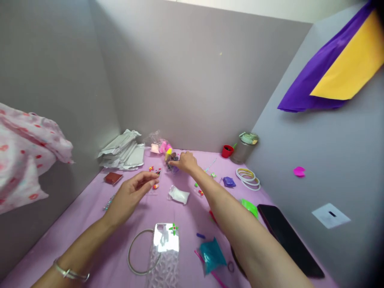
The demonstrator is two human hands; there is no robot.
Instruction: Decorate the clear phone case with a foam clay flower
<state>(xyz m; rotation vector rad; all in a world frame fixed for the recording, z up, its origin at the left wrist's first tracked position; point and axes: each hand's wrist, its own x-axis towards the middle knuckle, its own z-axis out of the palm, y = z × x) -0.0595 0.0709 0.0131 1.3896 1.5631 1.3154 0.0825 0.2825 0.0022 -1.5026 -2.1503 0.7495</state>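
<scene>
My right hand [185, 162] reaches to the back of the pink table, its fingers at a clear bag of dark and yellow bits [171, 161]. My left hand [133, 194] is raised left of centre, thumb and fingers curved towards each other around a tiny dark item [158, 172]. Between and below the hands lies a clear packet of white material [179, 195]. Nearer me, a clear phone case [164, 256] lies flat with a green flower piece [173, 229] at its top right corner. A metal ring [129, 252] sits partly against the case.
Silvery packets [123, 152] are stacked at the back left, near a brown packet [113, 178]. Rightward are a red cup [227, 151], a bottle [242, 150], tape rolls [248, 179], a blue packet [229, 182] and a black phone [288, 240]. A teal packet [212, 256] lies in front.
</scene>
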